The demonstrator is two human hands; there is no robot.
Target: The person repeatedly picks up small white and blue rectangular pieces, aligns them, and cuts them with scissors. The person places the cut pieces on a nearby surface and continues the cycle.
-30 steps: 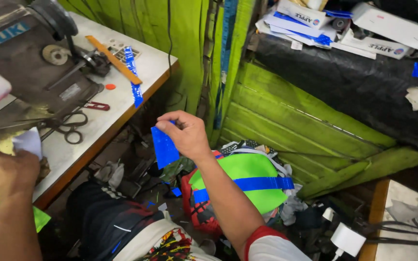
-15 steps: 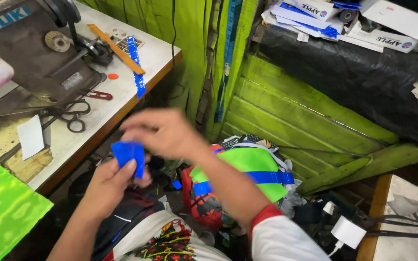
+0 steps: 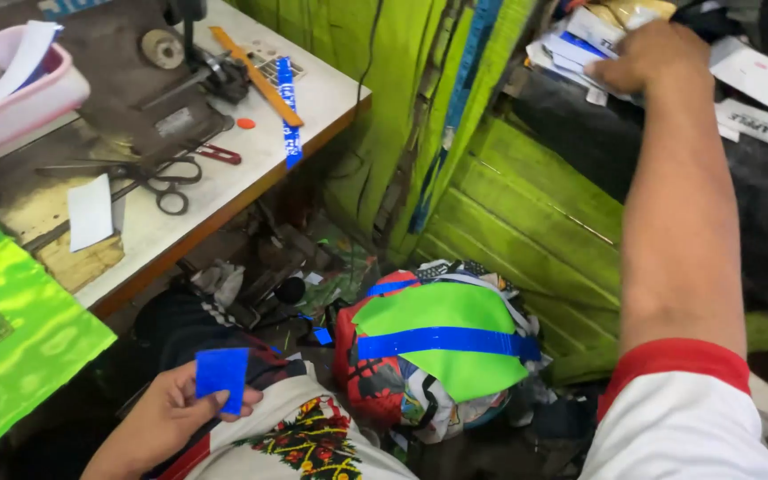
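My left hand (image 3: 166, 413) rests low over my lap and pinches a small blue rectangle of fabric (image 3: 221, 376) between thumb and fingers. My right hand (image 3: 646, 55) is stretched up to the far right, fingers curled onto a stack of white and blue boxes and papers (image 3: 580, 40) on a dark shelf; whether it grips one I cannot tell. Between my arms, on the floor, lies a neon green piece with a blue band (image 3: 442, 338) on top of a pile of cloth.
A sewing table (image 3: 251, 169) at left carries black scissors (image 3: 157, 178), an orange ruler (image 3: 255, 76), a blue strip (image 3: 289, 111), a white paper slip (image 3: 91, 212) and a pink tub (image 3: 20, 98). Neon green fabric (image 3: 11, 329) hangs at lower left. Green panels (image 3: 526, 213) lean behind.
The blue piece passed from my right hand to my left, which now holds it low over my lap. My right arm has swung up to the stack on the shelf.
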